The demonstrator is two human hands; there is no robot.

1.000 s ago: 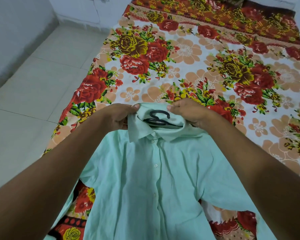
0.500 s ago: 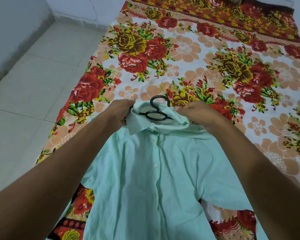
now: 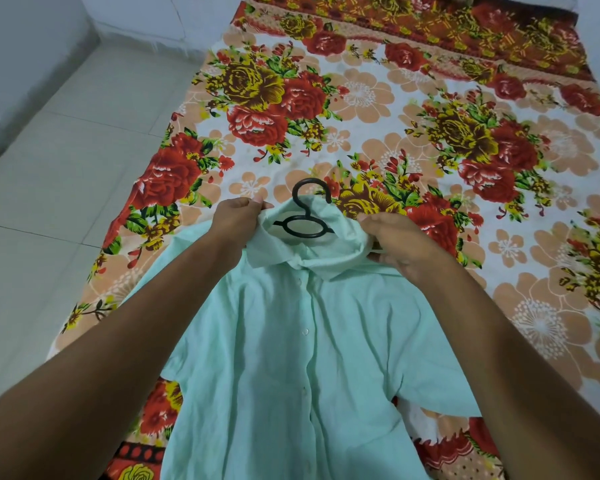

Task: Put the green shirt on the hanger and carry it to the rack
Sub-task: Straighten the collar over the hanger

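Your left hand (image 3: 234, 220) pinches the left side of the mint-green shirt's collar (image 3: 267, 244), and your right hand (image 3: 395, 244) grips the collar's right side, fingers curled into the cloth. Between your hands, the black plastic hanger (image 3: 303, 220) sits inside the neck opening, its hook rising just beyond your fingertips. Below your wrists the green shirt (image 3: 291, 375) lies buttoned, front up, on a floral bedsheet (image 3: 430, 133). Left of your left arm is pale tiled floor (image 3: 49, 202).
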